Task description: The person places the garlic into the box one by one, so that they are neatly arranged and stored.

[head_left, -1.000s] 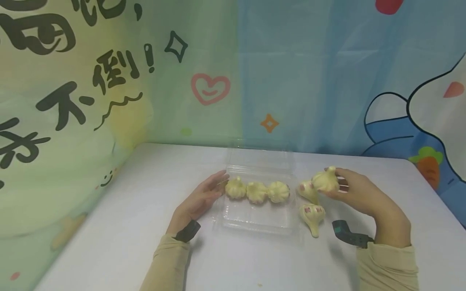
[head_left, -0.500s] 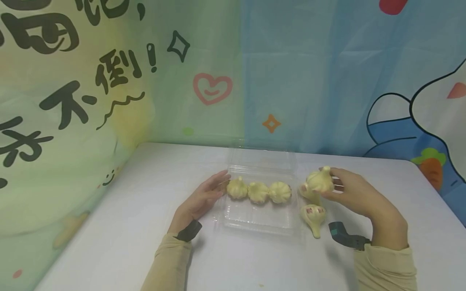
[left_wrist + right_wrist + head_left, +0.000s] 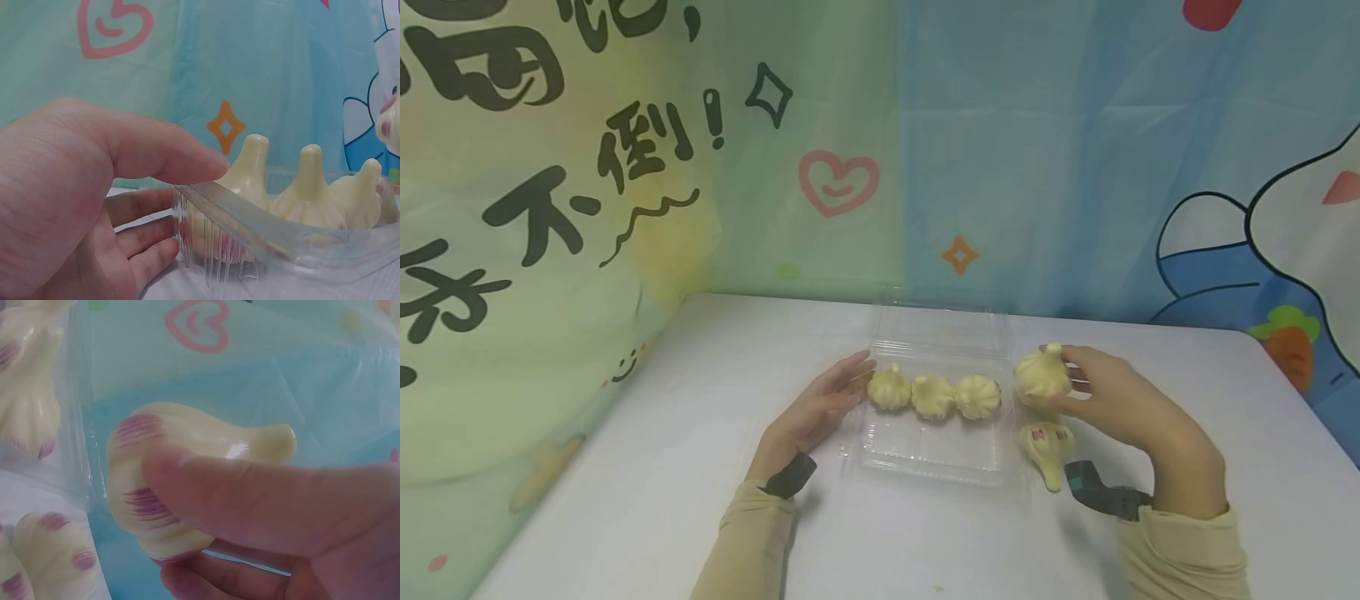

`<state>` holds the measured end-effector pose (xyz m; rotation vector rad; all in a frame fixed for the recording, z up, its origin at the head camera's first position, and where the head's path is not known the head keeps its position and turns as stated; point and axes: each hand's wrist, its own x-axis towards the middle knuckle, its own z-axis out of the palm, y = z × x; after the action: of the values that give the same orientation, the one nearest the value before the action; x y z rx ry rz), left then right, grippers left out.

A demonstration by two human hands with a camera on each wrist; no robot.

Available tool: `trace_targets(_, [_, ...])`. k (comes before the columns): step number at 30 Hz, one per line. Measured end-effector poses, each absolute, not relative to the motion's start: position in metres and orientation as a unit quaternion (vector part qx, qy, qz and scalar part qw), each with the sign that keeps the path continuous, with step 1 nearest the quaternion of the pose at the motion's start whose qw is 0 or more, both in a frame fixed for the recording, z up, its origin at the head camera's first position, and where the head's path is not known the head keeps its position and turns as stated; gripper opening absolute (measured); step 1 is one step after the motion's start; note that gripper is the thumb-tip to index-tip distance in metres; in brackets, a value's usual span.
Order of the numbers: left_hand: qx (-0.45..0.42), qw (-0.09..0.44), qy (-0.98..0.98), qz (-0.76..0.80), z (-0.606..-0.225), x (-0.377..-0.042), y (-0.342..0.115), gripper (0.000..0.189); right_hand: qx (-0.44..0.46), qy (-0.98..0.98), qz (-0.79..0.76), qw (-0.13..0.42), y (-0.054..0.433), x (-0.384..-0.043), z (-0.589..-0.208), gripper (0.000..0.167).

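My right hand [image 3: 1120, 396] pinches a garlic bulb [image 3: 1042, 373] just above the table, right of a clear plastic box [image 3: 928, 473]. In the right wrist view the thumb presses the purple-streaked side of this bulb [image 3: 128, 465], and its stem points right. Three garlic bulbs [image 3: 932, 397] stand in a row along the box's far half, stems up. At the box's left side my left hand [image 3: 812, 410] holds the rim, thumb on top in the left wrist view and fingers against the outer wall [image 3: 200, 244].
The box's clear lid [image 3: 936, 327] lies folded back behind it. Another garlic bulb [image 3: 1048, 446] lies on the white table [image 3: 647, 500] right of the box, and one more is mostly hidden behind the held bulb. A printed cloth [image 3: 985, 150] hangs behind the table.
My right hand has moved left with its garlic bulb, toward the box, now covering most of the bulb lying behind. My left hand keeps its place at the box.
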<state>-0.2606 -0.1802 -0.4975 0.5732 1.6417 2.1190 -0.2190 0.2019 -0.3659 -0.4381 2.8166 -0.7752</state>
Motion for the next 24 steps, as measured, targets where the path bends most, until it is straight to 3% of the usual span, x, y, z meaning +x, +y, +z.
trace_targets(24, [0.193, 0.198, 0.594, 0.755, -0.496, -0.26, -0.18, 0.065, -0.196, 0.934, -0.289, 0.075, 0.177, -0.206, -0.354, 0.07])
